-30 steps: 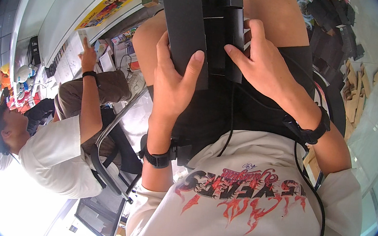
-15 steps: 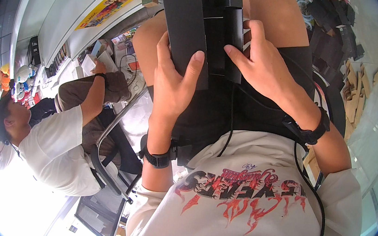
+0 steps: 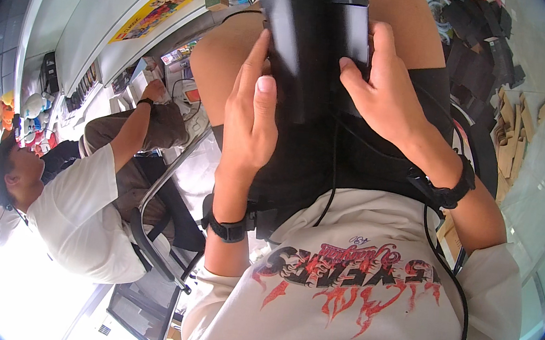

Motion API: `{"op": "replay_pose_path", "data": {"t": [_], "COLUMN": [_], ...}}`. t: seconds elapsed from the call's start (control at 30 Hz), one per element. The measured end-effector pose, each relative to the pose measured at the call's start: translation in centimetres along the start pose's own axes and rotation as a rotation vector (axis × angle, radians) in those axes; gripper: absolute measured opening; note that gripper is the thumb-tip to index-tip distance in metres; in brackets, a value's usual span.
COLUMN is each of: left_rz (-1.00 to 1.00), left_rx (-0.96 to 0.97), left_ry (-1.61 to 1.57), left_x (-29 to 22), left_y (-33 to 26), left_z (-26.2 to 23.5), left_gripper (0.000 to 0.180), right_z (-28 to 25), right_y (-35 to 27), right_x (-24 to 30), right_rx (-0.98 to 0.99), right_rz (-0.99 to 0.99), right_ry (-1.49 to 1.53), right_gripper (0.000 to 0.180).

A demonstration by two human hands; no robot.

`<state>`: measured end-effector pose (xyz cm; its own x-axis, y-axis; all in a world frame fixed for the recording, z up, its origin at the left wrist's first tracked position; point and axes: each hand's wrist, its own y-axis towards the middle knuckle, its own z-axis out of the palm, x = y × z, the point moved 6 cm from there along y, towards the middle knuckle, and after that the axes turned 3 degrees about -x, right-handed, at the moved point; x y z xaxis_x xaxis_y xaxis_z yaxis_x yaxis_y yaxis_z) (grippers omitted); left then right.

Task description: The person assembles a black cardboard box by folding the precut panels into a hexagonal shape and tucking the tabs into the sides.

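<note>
In the head view, the black box [image 3: 300, 45] sits between the hands, over the front edge of the lap [image 3: 294, 156], its far end cut off by the frame! The left hand [image 3: 248, 127] lies along the box's left edge, fingers straight and open, thumb up just beside it. The right hand [image 3: 391, 99] grips the right edge, thumb on the face, fingers partly hidden. Off left, a seated co-worker [image 3: 85, 222] reaches toward white boxes.
</note>
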<state>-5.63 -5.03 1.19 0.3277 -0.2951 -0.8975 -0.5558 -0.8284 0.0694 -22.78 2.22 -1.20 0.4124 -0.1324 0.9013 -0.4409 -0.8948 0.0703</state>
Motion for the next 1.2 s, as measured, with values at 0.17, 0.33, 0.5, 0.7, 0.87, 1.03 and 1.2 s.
{"op": "replay_pose_path", "data": {"t": [0.17, 0.33, 0.5, 0.7, 0.87, 1.03, 1.2], "left_rz": [0.018, -0.095, -0.067, -0.130, -0.076, -0.098, -0.127], "left_rx": [-0.010, 0.050, 0.131, 0.045, 0.063, 0.141, 0.160], "left_ry": [-0.022, -0.191, -0.004, 0.121, 0.128, 0.167, 0.182], "left_x": [-0.3, 0.6, 0.0, 0.0, -0.1, 0.0, -0.1], "left_y": [-0.2, -0.6, -0.8, -0.5, -0.4, -0.8, -0.7], "left_z": [0.9, 1.3, 1.7, 0.9, 1.3, 1.3, 1.2], "left_gripper": [0.053, 0.076, 0.090, 0.093, 0.093, 0.092, 0.093], "right_z": [0.2, 0.4, 0.7, 0.3, 0.6, 0.4, 0.4], "right_y": [-0.1, 0.0, -0.2, 0.2, 0.0, -0.1, 0.0], "right_x": [-0.4, -0.2, -0.3, 1.2, 0.7, 0.6, 0.5], "right_rx": [-0.009, 0.049, 0.041, 0.097, 0.059, -0.005, 0.010], "right_rz": [0.008, 0.014, -0.055, -0.030, -0.068, -0.078, -0.059], "right_ry": [0.111, 0.131, 0.103, 0.249, 0.318, 0.246, 0.291], "right_gripper": [0.037, 0.038, 0.040, 0.056, 0.071, 0.079, 0.074]}}
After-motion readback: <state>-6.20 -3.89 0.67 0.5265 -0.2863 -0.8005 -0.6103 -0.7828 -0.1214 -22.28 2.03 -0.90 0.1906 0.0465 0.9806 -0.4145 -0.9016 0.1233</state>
